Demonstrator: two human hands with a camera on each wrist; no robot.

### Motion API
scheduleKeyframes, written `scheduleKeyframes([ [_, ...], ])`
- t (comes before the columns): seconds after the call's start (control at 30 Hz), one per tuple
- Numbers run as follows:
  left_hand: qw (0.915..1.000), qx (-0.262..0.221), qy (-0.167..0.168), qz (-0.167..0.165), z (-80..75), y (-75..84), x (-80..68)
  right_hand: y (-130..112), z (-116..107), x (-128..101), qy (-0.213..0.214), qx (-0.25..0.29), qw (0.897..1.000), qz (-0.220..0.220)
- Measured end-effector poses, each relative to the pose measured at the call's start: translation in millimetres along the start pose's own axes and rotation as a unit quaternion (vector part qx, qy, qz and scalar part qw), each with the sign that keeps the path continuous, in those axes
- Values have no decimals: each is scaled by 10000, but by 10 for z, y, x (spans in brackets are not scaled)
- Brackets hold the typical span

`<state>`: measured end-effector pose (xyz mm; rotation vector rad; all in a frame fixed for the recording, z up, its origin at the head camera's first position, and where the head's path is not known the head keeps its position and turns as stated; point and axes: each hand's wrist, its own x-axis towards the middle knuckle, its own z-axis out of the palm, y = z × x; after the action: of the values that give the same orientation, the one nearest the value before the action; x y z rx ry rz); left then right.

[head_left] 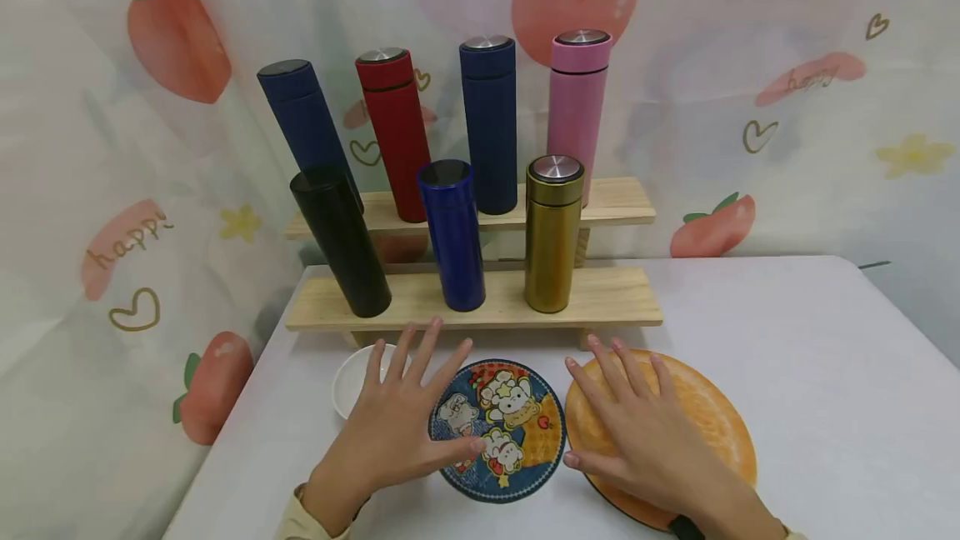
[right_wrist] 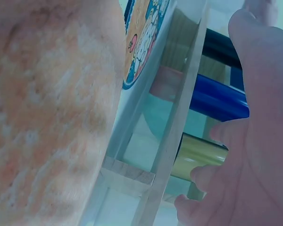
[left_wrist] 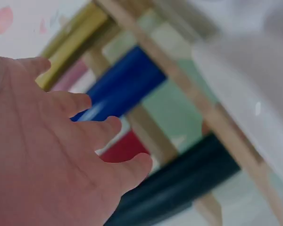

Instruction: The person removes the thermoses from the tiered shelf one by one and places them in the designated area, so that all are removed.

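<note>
My left hand (head_left: 401, 419) is spread over the table with straight fingers and nothing in its grasp. It overlaps a white bowl (head_left: 349, 382) and the left edge of a round blue mat with cartoon figures (head_left: 525, 473). In the left wrist view, its palm (left_wrist: 42, 155) faces the flasks. My right hand (head_left: 645, 432), also spread and holding nothing, is above a round bread-patterned mat (head_left: 723, 407). Beyond the hands, a black flask (head_left: 341, 244), a blue flask (head_left: 453, 240) and a gold flask (head_left: 551, 248) stand on the lower shelf.
A two-tier wooden stand (head_left: 622, 298) spans the back of the table. Its upper tier bears a dark blue flask (head_left: 307, 119), a red flask (head_left: 393, 136), another navy flask (head_left: 489, 132) and a pink flask (head_left: 577, 107). A fruit-printed cloth (head_left: 750, 90) hangs behind.
</note>
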<state>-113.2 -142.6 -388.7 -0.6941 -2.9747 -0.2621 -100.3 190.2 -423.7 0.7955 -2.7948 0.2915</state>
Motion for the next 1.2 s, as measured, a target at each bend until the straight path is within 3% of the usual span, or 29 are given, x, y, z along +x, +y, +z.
scheduleKeyframes([
  [0.2,9938,-67,1107,-106,-326,-261,-38,71,-51,-27,35,-99,9999,103],
  [0.3,9857,-235,1651,-232,-485,-511,-37,85,-74,-22,-1,-121,9998,163],
  [0.4,9802,-538,1817,-580,-580,-832,-5,91,-86,-9,-59,-109,9997,228],
  [0.57,9764,-944,1355,-1393,-559,-1376,61,92,-106,0,-99,-88,9995,289],
  [0.73,9723,-1071,925,-1859,-396,-1715,140,101,-115,-22,-86,-71,9993,357],
  [0.9,9670,-1421,553,-2042,-214,-1901,214,123,-126,-44,44,24,9993,365],
  [1.03,9627,-1624,456,-2115,-99,-2010,192,118,-134,-32,103,191,9991,356],
  [1.2,9654,-1548,397,-2059,-16,-2062,133,56,-227,-8,48,1337,9903,383],
])
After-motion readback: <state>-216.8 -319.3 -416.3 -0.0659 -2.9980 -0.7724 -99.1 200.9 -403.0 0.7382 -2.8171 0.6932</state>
